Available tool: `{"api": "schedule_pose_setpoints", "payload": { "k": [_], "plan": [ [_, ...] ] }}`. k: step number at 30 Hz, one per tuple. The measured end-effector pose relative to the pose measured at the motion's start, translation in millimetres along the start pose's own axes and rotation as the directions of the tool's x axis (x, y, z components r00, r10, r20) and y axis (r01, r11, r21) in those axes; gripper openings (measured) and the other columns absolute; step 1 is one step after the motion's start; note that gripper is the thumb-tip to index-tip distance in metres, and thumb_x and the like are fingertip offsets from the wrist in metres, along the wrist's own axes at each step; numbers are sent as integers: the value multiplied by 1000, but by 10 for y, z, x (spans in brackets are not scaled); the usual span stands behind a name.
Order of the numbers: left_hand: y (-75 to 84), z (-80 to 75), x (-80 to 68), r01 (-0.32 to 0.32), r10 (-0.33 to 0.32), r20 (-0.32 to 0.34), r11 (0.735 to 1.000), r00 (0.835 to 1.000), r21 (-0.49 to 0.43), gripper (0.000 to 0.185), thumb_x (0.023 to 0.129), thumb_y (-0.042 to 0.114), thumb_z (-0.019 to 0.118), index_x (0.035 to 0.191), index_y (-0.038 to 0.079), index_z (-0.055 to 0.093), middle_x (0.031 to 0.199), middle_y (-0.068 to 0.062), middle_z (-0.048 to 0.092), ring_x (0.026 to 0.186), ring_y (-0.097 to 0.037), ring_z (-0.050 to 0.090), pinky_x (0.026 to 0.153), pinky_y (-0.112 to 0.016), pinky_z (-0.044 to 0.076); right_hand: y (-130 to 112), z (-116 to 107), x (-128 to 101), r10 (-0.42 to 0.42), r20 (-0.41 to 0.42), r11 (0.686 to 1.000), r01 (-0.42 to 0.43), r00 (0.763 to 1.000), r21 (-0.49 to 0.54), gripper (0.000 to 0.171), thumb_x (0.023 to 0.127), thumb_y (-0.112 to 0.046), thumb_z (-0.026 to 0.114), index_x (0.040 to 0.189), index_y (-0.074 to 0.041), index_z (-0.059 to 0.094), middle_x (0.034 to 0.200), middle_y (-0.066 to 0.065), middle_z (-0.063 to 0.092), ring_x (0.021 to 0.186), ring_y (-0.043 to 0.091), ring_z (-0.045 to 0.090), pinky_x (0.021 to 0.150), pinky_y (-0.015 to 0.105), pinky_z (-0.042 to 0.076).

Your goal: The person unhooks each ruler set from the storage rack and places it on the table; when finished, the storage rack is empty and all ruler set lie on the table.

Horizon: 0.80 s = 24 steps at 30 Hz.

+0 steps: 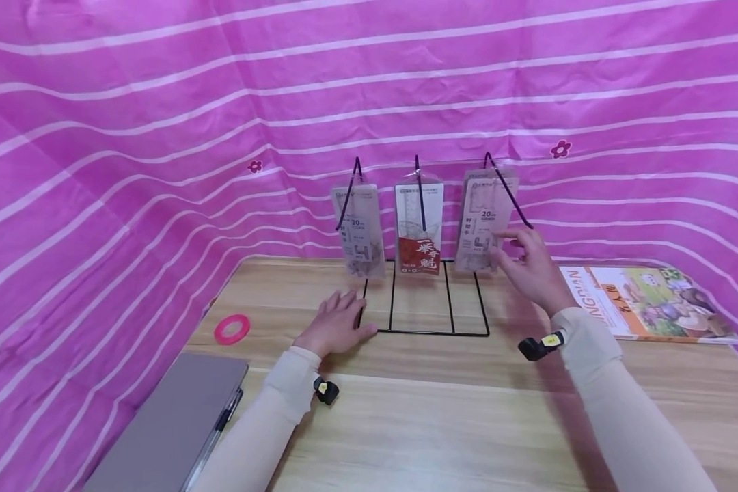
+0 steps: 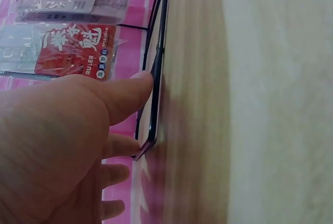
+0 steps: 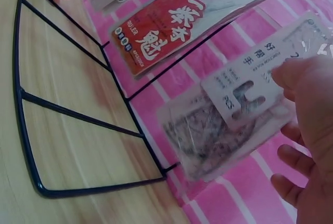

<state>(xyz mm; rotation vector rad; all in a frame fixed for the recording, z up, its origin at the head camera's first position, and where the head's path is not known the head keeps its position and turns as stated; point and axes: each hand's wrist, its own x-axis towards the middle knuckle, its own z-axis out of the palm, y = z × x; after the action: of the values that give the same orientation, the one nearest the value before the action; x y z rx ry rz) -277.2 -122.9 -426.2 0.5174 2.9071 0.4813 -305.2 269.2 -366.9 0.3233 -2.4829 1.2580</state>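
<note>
A black wire display rack (image 1: pixel 427 333) stands on the table with clear packs hanging from its hooks. My right hand (image 1: pixel 525 266) is at the edge of the right-hand ruler pack (image 1: pixel 482 215), pinching it between thumb and finger; the other fingers are loosely bent beside it. In the right wrist view, this ruler pack (image 3: pixel 229 109) shows a pale card and clear plastic pieces. My left hand (image 1: pixel 338 321) lies over the rack's front left corner, thumb (image 2: pixel 132 94) against the wire, fingers spread. Between the hooks' outer packs hangs a red-and-white ruler pack (image 1: pixel 419 229); another pale ruler pack (image 1: pixel 359 232) hangs left.
A pink ring (image 1: pixel 231 329) lies on the table left of the rack. Nearer, a grey notebook (image 1: pixel 172 417) has a pen (image 1: pixel 227 410) along its edge. An orange and green book (image 1: pixel 652 304) lies at the right. Pink striped cloth (image 1: pixel 381 82) hangs behind.
</note>
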Motion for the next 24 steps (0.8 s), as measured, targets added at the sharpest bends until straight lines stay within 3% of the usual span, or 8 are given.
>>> {"api": "schedule_pose_setpoints", "payload": {
  "k": [3, 9, 11, 17, 24],
  "plan": [
    [-13, 13, 9, -6, 6, -7, 1000, 1000, -2, 75, 104, 56, 57, 163, 13, 39, 176, -15, 21, 163, -46, 10, 132, -65, 11, -6, 57, 37, -21, -48, 1000, 21, 999, 5, 38, 105, -21, 65, 138, -3, 61, 144, 22, 52, 127, 42, 56, 105, 59, 49],
    [-25, 18, 30, -15, 15, -16, 1000, 1000, -24, 74, 104, 54, 59, 161, 11, 42, 175, -17, 24, 162, -47, 12, 131, -65, 13, -15, 121, 76, -10, -84, 999, 13, 996, 41, 35, 105, -17, 66, 137, -3, 62, 135, 18, 57, 110, 15, 59, 92, 17, 50],
    [-30, 23, 26, -12, 12, -16, 1000, 1000, -25, 75, 103, 55, 59, 161, 11, 42, 174, -17, 24, 162, -47, 12, 132, -64, 13, -15, 149, 74, -8, -98, 998, 13, 995, 57, 34, 104, -15, 66, 137, -4, 63, 135, 17, 57, 105, 7, 60, 87, 10, 50],
    [-25, 51, 19, -11, 11, -7, 999, 1000, -30, 76, 103, 56, 59, 162, 13, 41, 175, -16, 24, 162, -47, 11, 132, -63, 12, 6, 179, 33, -47, -165, 997, 55, 985, 45, 29, 103, -8, 66, 132, -6, 69, 131, 16, 63, 93, -5, 59, 77, 8, 50],
    [-40, 19, 15, 2, -2, -12, 1000, 1000, -26, 76, 103, 57, 59, 163, 15, 40, 175, -16, 23, 162, -48, 11, 132, -64, 10, -85, 65, -141, -39, -225, 996, 56, 974, 67, 28, 104, -14, 66, 131, -9, 72, 105, 14, 72, 86, -1, 59, 67, 9, 50]
  ]
}}
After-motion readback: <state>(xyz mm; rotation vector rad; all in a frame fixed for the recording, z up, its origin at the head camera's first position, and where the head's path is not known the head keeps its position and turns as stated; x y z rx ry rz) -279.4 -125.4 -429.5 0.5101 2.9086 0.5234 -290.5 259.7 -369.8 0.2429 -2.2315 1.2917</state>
